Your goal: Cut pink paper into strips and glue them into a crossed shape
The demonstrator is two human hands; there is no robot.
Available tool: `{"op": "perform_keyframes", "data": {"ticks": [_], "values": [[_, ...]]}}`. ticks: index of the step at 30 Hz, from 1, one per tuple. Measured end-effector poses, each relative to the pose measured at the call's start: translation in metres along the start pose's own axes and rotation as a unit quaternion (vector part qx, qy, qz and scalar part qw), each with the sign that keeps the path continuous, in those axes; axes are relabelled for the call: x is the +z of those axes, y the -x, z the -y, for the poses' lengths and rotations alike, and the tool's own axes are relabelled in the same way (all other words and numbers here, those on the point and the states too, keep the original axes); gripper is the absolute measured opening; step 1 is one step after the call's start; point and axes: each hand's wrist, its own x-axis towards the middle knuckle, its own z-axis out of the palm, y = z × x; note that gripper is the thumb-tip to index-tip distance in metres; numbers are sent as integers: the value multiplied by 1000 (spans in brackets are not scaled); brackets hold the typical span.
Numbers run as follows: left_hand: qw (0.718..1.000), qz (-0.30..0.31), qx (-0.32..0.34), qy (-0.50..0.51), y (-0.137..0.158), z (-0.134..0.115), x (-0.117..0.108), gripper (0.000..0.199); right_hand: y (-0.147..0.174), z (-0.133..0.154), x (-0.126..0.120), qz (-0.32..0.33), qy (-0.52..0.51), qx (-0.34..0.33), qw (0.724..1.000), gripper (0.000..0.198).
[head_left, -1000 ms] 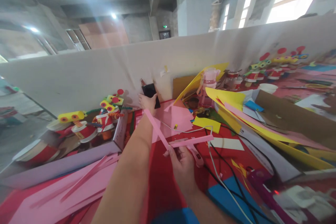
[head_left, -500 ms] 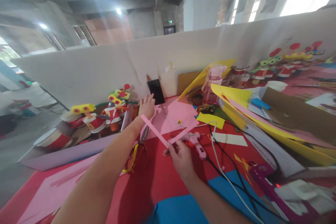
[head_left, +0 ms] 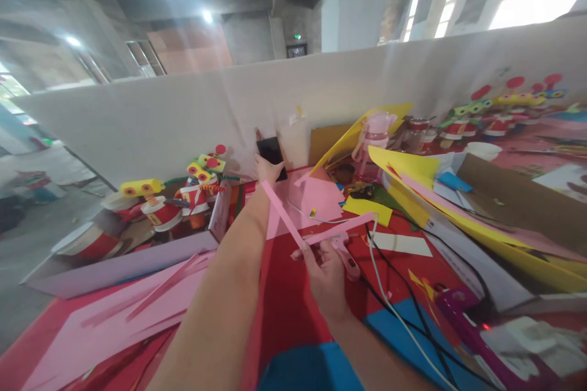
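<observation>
My right hand [head_left: 324,269] pinches two pink paper strips [head_left: 287,220] where they meet, so they spread upward in a V. My left hand [head_left: 268,168] reaches far forward, thumb stretched to the side, over the lower part of a black-screened phone [head_left: 271,150] that leans on the white partition. Whether its fingers touch the screen I cannot tell. Just beyond my right hand lies a pink glue gun [head_left: 345,255], partly covered by the hand and a strip. Pink paper sheets [head_left: 316,192] lie between the hands and the partition.
Paper-cup figures with yellow heads [head_left: 161,214] stand in a box [head_left: 137,269] at left. Pink sheets [head_left: 68,330] lie in front of it. White and black cables [head_left: 389,293] cross the right side, near a purple glue gun [head_left: 477,330]. Yellow boards [head_left: 426,220] lean farther right.
My left hand has moved forward and right, onto the phone, its forearm now covering the yellow-handled tool. My right hand keeps hold of the paper strips, shifted slightly right.
</observation>
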Motion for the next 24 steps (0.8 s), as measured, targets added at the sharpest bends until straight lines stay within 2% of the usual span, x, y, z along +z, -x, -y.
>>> {"op": "perform_keyframes", "data": {"ticks": [3, 6, 11, 16, 21, 24], "values": [[998, -21, -64, 1, -3, -15, 13, 81, -2, 3, 0, -18, 0, 4, 1000, 24], [994, -48, -96, 4, -4, -22, 17, 77, -2, 6, 1, -15, -5, 8, 1000, 22], [995, -39, -89, 8, -6, -26, 20, 70, -1, 10, 1, -16, 2, 14, 1000, 22], [995, -46, -83, -35, -7, -27, 22, 72, -2, 11, 2, -12, -10, 15, 1000, 23], [996, 8, -4, -85, 6, -10, 0, 77, 0, 7, 2, 6, -19, 24, 1000, 23], [980, 23, 108, -166, 15, 13, -24, 54, 2, 5, 2, 17, -23, 26, 999, 24]]}}
